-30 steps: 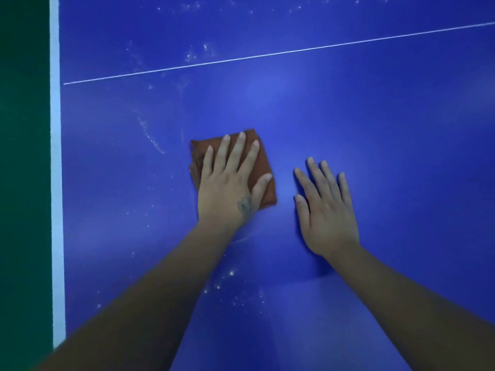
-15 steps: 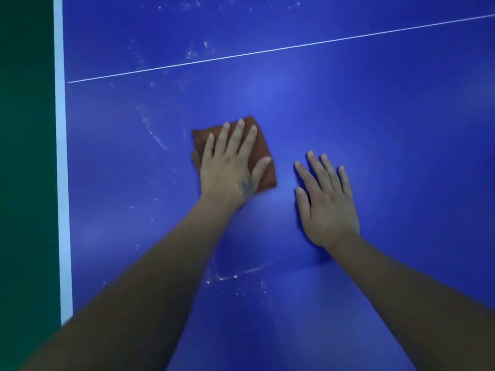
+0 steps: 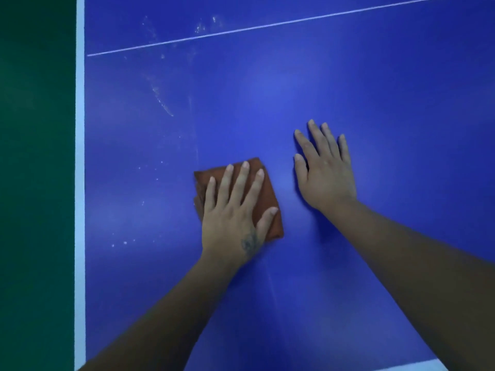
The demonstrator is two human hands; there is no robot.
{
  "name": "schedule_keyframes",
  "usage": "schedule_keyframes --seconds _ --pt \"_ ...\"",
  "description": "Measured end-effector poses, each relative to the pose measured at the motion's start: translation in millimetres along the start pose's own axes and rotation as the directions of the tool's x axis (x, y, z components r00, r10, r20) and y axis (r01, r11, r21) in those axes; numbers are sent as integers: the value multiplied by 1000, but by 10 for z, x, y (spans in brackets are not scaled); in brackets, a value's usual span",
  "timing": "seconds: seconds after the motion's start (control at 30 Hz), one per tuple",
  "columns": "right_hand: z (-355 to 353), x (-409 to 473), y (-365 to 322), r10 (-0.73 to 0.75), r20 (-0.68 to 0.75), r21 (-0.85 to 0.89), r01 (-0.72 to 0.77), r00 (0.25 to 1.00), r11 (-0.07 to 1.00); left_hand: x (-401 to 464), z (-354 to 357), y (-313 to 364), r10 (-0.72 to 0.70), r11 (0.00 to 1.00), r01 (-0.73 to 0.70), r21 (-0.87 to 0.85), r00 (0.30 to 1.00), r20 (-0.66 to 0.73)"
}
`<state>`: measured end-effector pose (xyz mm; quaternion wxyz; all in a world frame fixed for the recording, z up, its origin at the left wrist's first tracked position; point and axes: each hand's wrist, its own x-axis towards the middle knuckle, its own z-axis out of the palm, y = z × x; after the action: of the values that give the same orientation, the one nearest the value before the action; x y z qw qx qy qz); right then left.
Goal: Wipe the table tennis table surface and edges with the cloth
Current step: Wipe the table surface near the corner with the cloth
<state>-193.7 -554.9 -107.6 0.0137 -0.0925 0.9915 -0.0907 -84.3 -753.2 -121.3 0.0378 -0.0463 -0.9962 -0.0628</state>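
The blue surface [image 3: 348, 76] filled the view, its white edge stripe [image 3: 80, 183] at left. The left hand [image 3: 235, 210] pressed flat, fingers straight, on the folded brown cloth [image 3: 270, 194] near centre. Just right of it, the right hand [image 3: 324, 170] rested flat and spread, holding nothing. Pale dust streaks [image 3: 163, 103] lay farther left.
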Motion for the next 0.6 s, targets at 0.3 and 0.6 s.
schedule_keyframes --seconds 0.3,0.6 --pt "10 -1012 99 -78 -133 -35 73 988 997 76 -72 105 -49 998 49 -51 999 5" --pt "95 -1587 275 -9 -48 -50 6 999 999 292 -6 196 -58 998 59 -12 997 43"
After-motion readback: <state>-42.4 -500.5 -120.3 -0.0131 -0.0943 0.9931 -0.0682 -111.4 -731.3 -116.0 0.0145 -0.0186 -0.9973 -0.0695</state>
